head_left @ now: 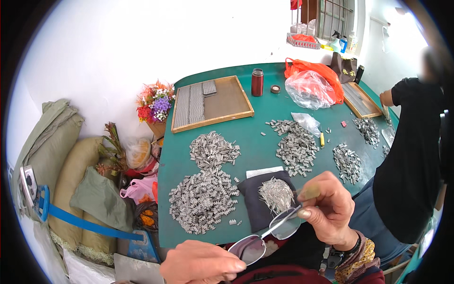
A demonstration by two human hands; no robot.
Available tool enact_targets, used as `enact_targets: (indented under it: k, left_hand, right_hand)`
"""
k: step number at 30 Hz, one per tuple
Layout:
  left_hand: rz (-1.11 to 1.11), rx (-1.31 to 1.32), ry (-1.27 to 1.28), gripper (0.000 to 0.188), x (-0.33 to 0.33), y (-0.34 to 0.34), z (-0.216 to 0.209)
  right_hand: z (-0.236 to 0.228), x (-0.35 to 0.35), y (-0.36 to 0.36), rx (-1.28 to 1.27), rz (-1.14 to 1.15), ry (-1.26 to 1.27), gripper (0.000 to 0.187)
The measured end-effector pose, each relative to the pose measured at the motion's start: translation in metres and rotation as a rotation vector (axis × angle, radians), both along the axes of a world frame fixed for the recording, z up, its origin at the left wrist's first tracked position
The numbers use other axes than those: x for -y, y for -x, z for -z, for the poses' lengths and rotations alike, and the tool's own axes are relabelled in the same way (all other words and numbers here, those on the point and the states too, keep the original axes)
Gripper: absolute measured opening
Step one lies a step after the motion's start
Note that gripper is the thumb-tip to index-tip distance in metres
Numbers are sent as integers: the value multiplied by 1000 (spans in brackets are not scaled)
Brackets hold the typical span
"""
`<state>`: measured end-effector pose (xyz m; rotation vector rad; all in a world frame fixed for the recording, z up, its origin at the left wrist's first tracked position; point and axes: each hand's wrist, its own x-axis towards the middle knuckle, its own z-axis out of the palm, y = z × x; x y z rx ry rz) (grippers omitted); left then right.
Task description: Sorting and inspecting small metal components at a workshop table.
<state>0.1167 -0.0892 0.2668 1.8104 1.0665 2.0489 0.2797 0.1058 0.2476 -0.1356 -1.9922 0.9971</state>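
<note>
A pair of eyeglasses (pixel 248 250) with tinted lenses and a thin metal frame is held between my two hands in front of my lap. My left hand (pixel 202 261) pinches it at the left end, beside one lens. My right hand (pixel 327 207) grips it at the other end between thumb and fingers; one fingertip has a yellowish-green patch. Just beyond the glasses, a pile of thin silvery pins (pixel 276 195) rests on a dark folded cloth (pixel 252 202) at the table's near edge. Left of the cloth lies a large heap of small grey toothed metal pieces (pixel 202 201).
More metal pieces (pixel 297 147) lie in heaps across the green table (pixel 182 163). A wooden-framed tray (pixel 231 102) with rows of pieces, a red flask (pixel 257 83) and plastic bags (pixel 312 87) stand farther back. A person in black (pixel 409 128) is at the right; sacks (pixel 71 175) lean left.
</note>
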Motion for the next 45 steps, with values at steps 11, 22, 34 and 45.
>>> enact_targets:
  k: [11,22,34,45]
  left_hand:
    - [-71,60,191,29,7,-10,10]
    - [-78,101,121,27,-8,-9,20]
    - [129,123,37,24,-11,-6,19]
    - [10,65,18,24,19,-38,-16]
  right_hand:
    - [-3,-13,-7,269,-499,-143,23]
    - [-13,-4,-21,409,-266,-281,18]
    - [2,21,-43,-372,-48,121,22]
    - [-32,42,-48,-615,-277,-43,22]
